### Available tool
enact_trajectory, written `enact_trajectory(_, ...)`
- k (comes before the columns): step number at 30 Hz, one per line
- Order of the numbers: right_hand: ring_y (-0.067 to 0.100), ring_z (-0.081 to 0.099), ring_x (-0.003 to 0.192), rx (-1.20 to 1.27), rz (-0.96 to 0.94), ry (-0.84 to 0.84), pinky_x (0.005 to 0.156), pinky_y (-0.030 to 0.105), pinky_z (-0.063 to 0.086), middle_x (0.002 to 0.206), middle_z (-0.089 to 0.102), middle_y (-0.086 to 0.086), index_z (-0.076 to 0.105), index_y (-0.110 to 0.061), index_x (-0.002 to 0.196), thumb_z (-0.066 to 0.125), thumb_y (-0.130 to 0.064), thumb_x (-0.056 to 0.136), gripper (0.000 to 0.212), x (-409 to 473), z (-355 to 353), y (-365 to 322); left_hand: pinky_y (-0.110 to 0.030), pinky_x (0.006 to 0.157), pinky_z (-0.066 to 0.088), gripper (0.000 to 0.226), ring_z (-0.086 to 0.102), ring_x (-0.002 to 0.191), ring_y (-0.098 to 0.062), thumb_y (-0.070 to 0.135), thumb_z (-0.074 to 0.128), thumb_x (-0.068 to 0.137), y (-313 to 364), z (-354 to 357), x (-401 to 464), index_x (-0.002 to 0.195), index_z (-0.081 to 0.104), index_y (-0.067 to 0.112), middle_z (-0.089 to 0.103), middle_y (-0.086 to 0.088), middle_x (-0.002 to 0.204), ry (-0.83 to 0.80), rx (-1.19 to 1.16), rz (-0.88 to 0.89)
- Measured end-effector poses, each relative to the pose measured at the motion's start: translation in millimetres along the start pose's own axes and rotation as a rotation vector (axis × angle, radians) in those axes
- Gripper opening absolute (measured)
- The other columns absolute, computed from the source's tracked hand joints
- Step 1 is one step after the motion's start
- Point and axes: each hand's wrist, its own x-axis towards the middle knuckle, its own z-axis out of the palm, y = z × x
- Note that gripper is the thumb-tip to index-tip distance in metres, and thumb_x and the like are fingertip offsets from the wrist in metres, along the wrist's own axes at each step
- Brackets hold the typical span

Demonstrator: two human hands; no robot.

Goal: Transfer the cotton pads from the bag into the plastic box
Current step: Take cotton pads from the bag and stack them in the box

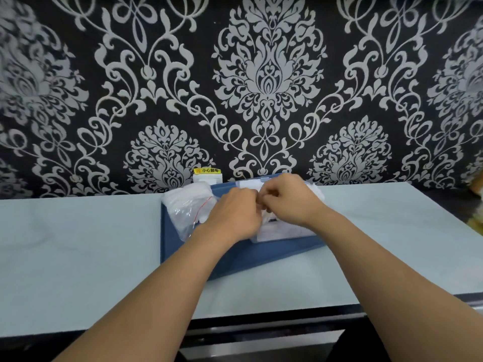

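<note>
Cotton pads (187,202): white mass inside clear zip bag (189,212), red seal line showing. Bag lying on blue tray (251,257), just left of where the two hands meet, touching or nearly touching the left hand's outer edge. Bag's long axis running roughly far-to-near, tilted a little; red seal strip slanting along the side facing the grip, so mouth apparently turned toward the hands. Cannot confirm whether seal is open.

Left hand (235,218): fingers curled inward, tips meeting the right hand's. Right hand (287,199): fingers curled too, thumb and forefinger drawn together. Both grips narrow, pinched on something small between them, directly above the plastic box (282,231). What is pinched stays hidden behind knuckles; possibly a pad, possibly the box's lid or latch. Cannot tell.

Box directly under and just beyond the grip, clear-walled, white content or label visible through near side, long axis left-to-right across the tray. Raised clear flap behind the hands, likely the lid.

Judgement: left hand nearer the bag, a short sideways reach away; right hand better placed over the box. Next fetch probably a leftward move by the left hand to the bag mouth. Most pads apparently still bagged; task early.

Pale blue countertop (78,244) beneath the tray; patterned wall (261,74) behind; small yellow-labelled item (206,171) at wall foot.
</note>
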Motion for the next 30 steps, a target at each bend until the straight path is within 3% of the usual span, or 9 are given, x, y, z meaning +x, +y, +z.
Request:
enact_trajectory(4, 0.024, 0.069, 0.07, 0.262, -0.08, 0.086, 0.068, 0.033, 0.057, 0.073, 0.075, 0.004, 0.079, -0.017, 0.1, 0.06, -0.003, 0.08, 0.031, -6.2, 3.9, -32.7, -0.031, 0.075, 0.059, 0.03, 0.068, 0.08, -0.007, 0.012, 0.062, 0.086, -23.6, -40.3, -8.0, 0.111, 0.071, 0.026, 0.072, 0.011, 0.093, 0.418, -0.39, 0.025)
enact_trajectory(7, 0.02, 0.07, 0.075, 0.228, -0.12, -0.064, 0.074, 0.031, 0.057, 0.078, 0.077, 0.001, 0.081, -0.014, 0.095, 0.064, -0.005, 0.083, 0.022, -7.2, 22.1, -46.1, -0.025, 0.09, 0.055, 0.033, 0.067, 0.093, -0.005, 0.009, 0.065, 0.087, -66.3, -64.3, -9.3, 0.118, 0.07, 0.017, 0.072, 0.006, 0.106, 0.662, -0.48, -0.121)
enact_trajectory(9, 0.025, 0.065, 0.074, 0.029, -0.184, -0.197, 0.073, 0.036, 0.053, 0.078, 0.074, 0.009, 0.078, -0.009, 0.09, 0.058, -0.004, 0.087, 0.021, -4.7, 41.7, -50.9, -0.027, 0.105, 0.043, 0.048, 0.059, 0.121, -0.014, 0.019, 0.069, 0.087, -98.3, -65.5, -9.0, 0.135, 0.062, 0.016, 0.064, -0.001, 0.135, 0.565, -0.422, -0.248)
enact_trajectory(11, 0.035, 0.058, 0.074, -0.16, -0.195, -0.294, 0.068, 0.043, 0.05, 0.072, 0.063, 0.016, 0.069, -0.011, 0.075, 0.049, -0.005, 0.086, 0.023, 1.0, 62.9, -51.0, -0.031, 0.111, 0.033, 0.064, 0.044, 0.139, -0.02, 0.029, 0.07, 0.089, -118.9, -55.3, -10.6, 0.148, 0.048, 0.017, 0.046, -0.002, 0.154, 0.277, -0.433, -0.345)
enact_trajectory(14, 0.035, 0.053, 0.079, -0.288, -0.124, -0.322, 0.065, 0.037, 0.038, 0.078, 0.051, 0.008, 0.047, -0.02, 0.068, 0.044, -0.006, 0.091, 0.027, 9.8, 80.3, -50.9, -0.024, 0.093, 0.041, 0.038, 0.056, 0.122, -0.017, 0.028, 0.066, 0.092, -133.1, -38.5, -11.6, 0.129, 0.058, 0.021, 0.057, -0.003, 0.141, -0.015, -0.509, -0.331)
enact_trajectory(20, 0.024, 0.054, 0.085, -0.243, -0.151, -0.27, 0.071, 0.032, 0.042, 0.093, 0.056, 0.006, 0.052, -0.013, 0.096, 0.053, -0.004, 0.091, 0.011, 16.0, 76.3, -58.4, -0.032, 0.083, 0.051, 0.032, 0.066, 0.094, -0.015, 0.047, 0.08, 0.074, -147.7, -38.4, -7.9, 0.096, 0.075, 0.025, 0.073, 0.006, 0.096, -0.013, -0.417, -0.24)
enact_trajectory(24, 0.004, 0.054, 0.068, -0.086, -0.153, -0.215, 0.063, 0.012, 0.042, 0.101, 0.068, 0.007, 0.068, -0.005, 0.109, 0.06, 0.002, 0.084, 0.027, 18.6, 70.9, -46.5, -0.041, 0.094, 0.056, 0.046, 0.072, 0.096, -0.017, 0.066, 0.074, 0.067, -154.8, -38.9, -14.9, 0.094, 0.08, 0.029, 0.078, 0.009, 0.093, -0.063, -0.531, -0.197)
enact_trajectory(26, -0.004, 0.054, 0.064, -0.014, -0.131, -0.231, 0.057, 0.006, 0.041, 0.104, 0.071, -0.002, 0.074, -0.013, 0.107, 0.068, 0.003, 0.079, 0.033, 20.5, 69.1, -39.9, -0.044, 0.1, 0.053, 0.032, 0.071, 0.102, -0.018, 0.053, 0.069, 0.084, -157.8, -38.0, -15.9, 0.098, 0.08, 0.027, 0.078, 0.005, 0.1, -0.073, -0.602, -0.207)
enact_trajectory(30, 0.0, 0.06, 0.069, 0.06, -0.173, -0.239, 0.076, 0.031, 0.059, 0.096, 0.067, -0.007, 0.071, -0.023, 0.12, 0.077, -0.013, 0.081, 0.041, 21.9, 72.2, -33.7, -0.038, 0.095, 0.053, 0.02, 0.068, 0.1, -0.021, 0.026, 0.061, 0.098, -162.4, -35.3, -12.2, 0.1, 0.079, 0.02, 0.077, 0.001, 0.102, -0.022, -0.6, -0.263)
